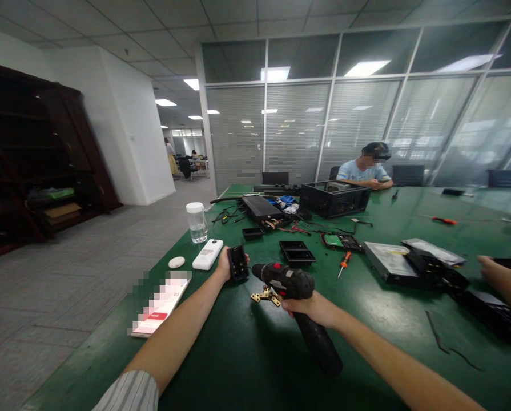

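Observation:
My left hand [224, 265] is closed around a small black plastic box [238, 264], tilted so that its hollow inner side shows. In my right hand [309, 308] is a black cordless drill [285, 279], gripped by its handle. Its front end points left at the box; whether the bit touches it I cannot tell. Just under the drill's body lie several gold-coloured metal pieces [266, 295] on the green table [238, 354]. Past the drill, a black two-section tray [297, 253] rests on the table, with a smaller black tray [252, 233] to its left.
On the left stand a clear jar [196, 222], a white device [208, 254] and a booklet [163, 311]. An orange screwdriver [345, 264] and a metal drive [394, 262] lie right. A black case [334, 198] is farther back. Another person's hand [506, 279] reaches in at right; someone sits [362, 170] across.

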### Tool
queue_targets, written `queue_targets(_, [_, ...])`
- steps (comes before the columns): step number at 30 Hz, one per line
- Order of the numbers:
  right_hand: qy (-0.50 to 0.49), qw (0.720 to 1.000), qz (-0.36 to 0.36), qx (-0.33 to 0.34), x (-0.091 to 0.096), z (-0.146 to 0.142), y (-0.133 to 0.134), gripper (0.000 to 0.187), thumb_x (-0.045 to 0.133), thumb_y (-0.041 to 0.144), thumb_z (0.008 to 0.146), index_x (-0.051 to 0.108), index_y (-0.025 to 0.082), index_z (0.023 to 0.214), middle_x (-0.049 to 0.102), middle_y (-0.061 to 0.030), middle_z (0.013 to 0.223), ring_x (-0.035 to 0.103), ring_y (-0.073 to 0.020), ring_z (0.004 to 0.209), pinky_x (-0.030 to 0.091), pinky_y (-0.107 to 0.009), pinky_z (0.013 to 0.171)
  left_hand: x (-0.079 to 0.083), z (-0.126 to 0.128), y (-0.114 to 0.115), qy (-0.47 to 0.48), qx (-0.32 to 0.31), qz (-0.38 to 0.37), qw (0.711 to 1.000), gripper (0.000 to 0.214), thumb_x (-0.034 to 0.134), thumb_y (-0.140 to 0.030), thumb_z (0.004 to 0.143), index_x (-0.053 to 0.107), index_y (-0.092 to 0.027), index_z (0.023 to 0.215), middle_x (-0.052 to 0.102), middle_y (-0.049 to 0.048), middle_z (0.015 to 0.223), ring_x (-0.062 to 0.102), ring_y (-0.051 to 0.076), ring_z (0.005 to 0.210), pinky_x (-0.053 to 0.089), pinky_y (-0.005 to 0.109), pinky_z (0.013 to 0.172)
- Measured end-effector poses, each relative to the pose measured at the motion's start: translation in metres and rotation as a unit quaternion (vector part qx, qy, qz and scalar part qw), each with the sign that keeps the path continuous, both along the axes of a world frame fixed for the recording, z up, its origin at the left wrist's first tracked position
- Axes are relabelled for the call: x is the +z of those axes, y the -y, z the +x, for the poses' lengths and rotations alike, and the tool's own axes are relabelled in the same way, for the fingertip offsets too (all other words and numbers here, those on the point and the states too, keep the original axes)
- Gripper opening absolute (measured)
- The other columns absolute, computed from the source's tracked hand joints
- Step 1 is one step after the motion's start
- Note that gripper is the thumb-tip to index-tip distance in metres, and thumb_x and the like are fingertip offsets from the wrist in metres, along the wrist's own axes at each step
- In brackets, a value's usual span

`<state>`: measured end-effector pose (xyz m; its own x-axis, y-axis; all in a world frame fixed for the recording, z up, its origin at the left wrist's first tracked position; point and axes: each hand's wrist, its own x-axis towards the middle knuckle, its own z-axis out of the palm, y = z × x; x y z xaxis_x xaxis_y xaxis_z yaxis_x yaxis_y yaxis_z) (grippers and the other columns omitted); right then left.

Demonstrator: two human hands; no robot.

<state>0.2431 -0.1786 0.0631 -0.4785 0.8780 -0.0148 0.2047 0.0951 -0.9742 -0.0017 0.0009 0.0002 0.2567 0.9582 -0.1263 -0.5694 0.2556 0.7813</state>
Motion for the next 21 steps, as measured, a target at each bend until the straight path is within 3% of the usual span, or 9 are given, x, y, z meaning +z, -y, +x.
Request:
queue_targets(10, [0.014,1.0,0.006,0.005,-0.0033,0.0023,-0.0019,0.027,0.068,0.04,0.075,0.058,0.016,0.083,0.054,0.0015,0.069,0.048,-0.014,0.066,0.037,-0.028,0.063,-0.0019,-0.001,-0.0019,0.006,0.0,0.004,1.0,0.053,0.03,-0.039,0.084,0.07,-0.004,0.08,0.069,0.0197,0.071,0.067,0.027,0.063,0.053,0.037,0.062])
queue_targets(21, [0.01,1.0,-0.005,0.002,0.0061,-0.0025,0.0034,0.031,0.07,0.043,0.072,0.056,0.016,0.08,0.053,0.0015,0.068,0.047,-0.0136,0.064,0.037,-0.028,0.061,-0.0037,-0.0008,-0.0029,0.01,-0.001,-0.001,1.0,0.053,0.031,-0.041,0.083,0.07,-0.004,0.085,0.069,0.0176,0.069,0.067,0.027,0.062,0.052,0.037,0.061])
